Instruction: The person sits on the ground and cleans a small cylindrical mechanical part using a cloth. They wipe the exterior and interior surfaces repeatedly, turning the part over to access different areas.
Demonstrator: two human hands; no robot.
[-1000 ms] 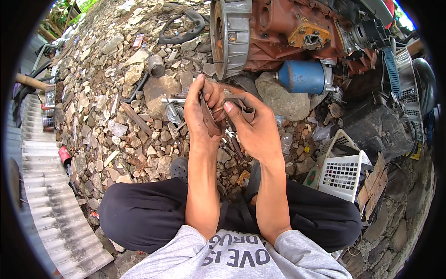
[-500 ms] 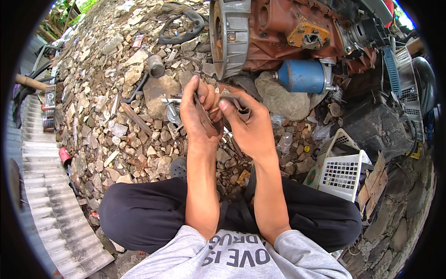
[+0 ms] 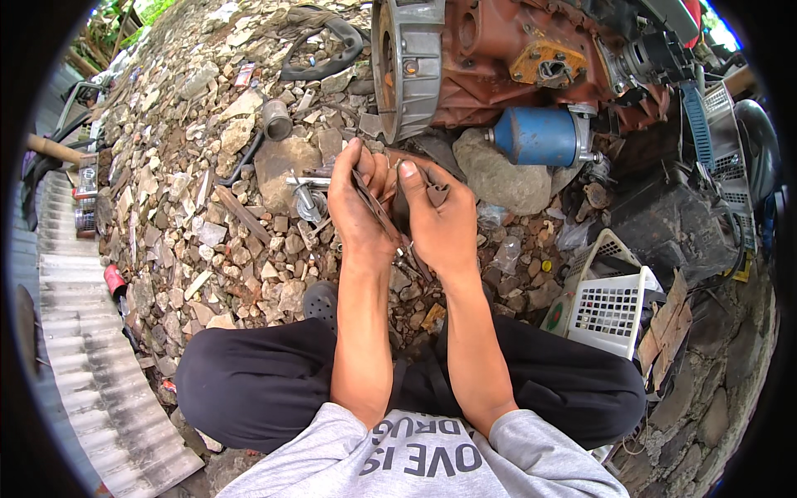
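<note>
- Stony ground lies around; an engine is ahead.
- Left hand holds brown rag, fingers curled.
- Right hand also grips brown rag, folded.

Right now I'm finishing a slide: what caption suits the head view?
Left hand and right hand hold brown cloth-like material above rubble, near an engine.

- Support: ground of loose stone rubble; clock read from view centre.
- 11: black rubber loop.
- 10–11: short metal cylinder, open mouth.
- 10: flat brown stone.
- 9–10: wood strip.
- 2: grey boulder.
- 3: crumpled clear plastic.
- 3–4: white perforated basket, tilted.
</note>
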